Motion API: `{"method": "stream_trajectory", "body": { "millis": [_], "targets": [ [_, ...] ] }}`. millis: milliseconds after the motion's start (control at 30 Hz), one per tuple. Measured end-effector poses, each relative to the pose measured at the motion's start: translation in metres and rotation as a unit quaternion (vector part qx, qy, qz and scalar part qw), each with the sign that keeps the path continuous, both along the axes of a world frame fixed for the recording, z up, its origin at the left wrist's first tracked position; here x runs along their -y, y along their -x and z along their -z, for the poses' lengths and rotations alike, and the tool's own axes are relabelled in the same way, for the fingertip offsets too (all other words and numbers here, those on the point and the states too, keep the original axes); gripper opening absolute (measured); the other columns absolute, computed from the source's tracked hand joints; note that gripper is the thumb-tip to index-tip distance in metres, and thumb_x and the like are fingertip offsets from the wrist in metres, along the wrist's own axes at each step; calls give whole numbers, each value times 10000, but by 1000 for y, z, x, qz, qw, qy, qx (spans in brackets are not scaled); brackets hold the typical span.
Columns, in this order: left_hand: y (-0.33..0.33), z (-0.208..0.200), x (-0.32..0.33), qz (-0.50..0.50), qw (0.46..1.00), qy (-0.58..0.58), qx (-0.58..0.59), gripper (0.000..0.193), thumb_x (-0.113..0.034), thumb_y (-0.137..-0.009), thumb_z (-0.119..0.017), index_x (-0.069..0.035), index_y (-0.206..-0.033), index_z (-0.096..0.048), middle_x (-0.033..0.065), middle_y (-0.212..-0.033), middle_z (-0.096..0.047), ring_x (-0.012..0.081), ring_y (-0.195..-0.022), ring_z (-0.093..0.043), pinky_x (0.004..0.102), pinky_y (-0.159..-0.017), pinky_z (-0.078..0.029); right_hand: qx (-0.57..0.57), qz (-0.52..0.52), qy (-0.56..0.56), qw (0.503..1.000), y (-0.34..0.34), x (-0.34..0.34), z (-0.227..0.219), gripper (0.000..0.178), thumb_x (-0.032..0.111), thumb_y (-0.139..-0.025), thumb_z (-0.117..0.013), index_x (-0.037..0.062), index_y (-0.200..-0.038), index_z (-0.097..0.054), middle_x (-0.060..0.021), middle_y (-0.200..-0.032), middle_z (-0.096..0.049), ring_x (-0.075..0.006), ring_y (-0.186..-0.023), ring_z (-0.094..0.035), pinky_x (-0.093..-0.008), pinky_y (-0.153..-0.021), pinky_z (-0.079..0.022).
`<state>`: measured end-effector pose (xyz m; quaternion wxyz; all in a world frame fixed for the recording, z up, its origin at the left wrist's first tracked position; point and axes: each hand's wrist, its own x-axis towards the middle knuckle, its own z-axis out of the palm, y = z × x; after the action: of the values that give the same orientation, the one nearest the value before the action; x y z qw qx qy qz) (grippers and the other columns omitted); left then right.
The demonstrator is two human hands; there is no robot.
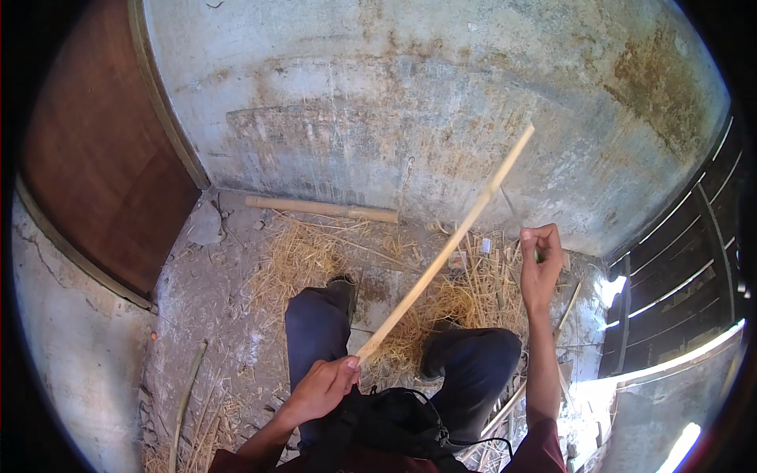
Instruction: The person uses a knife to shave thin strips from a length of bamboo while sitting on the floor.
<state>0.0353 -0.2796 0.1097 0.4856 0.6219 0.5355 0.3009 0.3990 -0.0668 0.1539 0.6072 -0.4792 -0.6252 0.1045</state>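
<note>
A long, pale bamboo strip slants up and away to the right in front of me. My left hand is closed around its near end, above my left thigh. To the right of the strip, my right hand is raised with its fingers curled round a knife. The thin grey knife blade points up and left toward the strip; whether it touches cannot be made out. A bit of green shows between the fingers, and the rest of the handle is hidden.
Curly shavings cover the floor around my feet. A bamboo pole lies along the stained wall. At left are a brown door and a greenish stick. Dark slats stand at right.
</note>
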Motion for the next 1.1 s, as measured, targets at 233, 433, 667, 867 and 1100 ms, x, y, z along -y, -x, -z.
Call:
{"method": "stream_trajectory", "body": {
  "millis": [233,433,667,867,1100],
  "targets": [
    [1,-9,-7,-6,998,49,32,587,-418,-1210,-330,-18,-842,-550,52,-611,-503,173,-524,-524,368,-528,-426,-171,-161,220,947,37,28,4,298,218,-1027,-775,52,-1254,-677,23,-796,-678,-17,-617,-476,-203,-567,-342],
    [-1,-3,-8,45,999,-16,-1,553,-404,-1208,-350,-17,-873,-559,52,-608,-532,174,-520,-551,357,-517,-428,-234,-282,321,874,50,22,20,350,288,-1093,-698,10,-1305,-692,71,-678,-512,-6,-494,-302,-238,-467,-196],
    [12,-12,-16,73,993,57,-74,443,-353,-1190,-420,15,-1234,-663,111,-789,-647,239,-656,-690,382,-650,-549,-316,-295,306,848,53,32,22,195,212,-1049,-759,28,-1040,-697,72,-626,-471,-20,-469,-302,-263,-451,-209],
    [1,-28,-39,-4,988,-123,-96,488,-344,-1134,-524,7,-1468,-580,115,-1014,-727,246,-949,-746,384,-876,-577,-327,-292,289,851,66,52,14,182,187,-983,-837,47,-1033,-732,12,-762,-711,3,-511,-343,-231,-479,-213],
    [-37,-32,-75,95,988,14,121,536,-434,-1196,-399,10,-1440,-573,88,-985,-704,185,-912,-706,343,-797,-552,-291,-301,293,860,75,66,12,189,213,-970,-852,64,-1014,-744,27,-788,-704,1,-561,-407,-222,-504,-259]
  ]
}}
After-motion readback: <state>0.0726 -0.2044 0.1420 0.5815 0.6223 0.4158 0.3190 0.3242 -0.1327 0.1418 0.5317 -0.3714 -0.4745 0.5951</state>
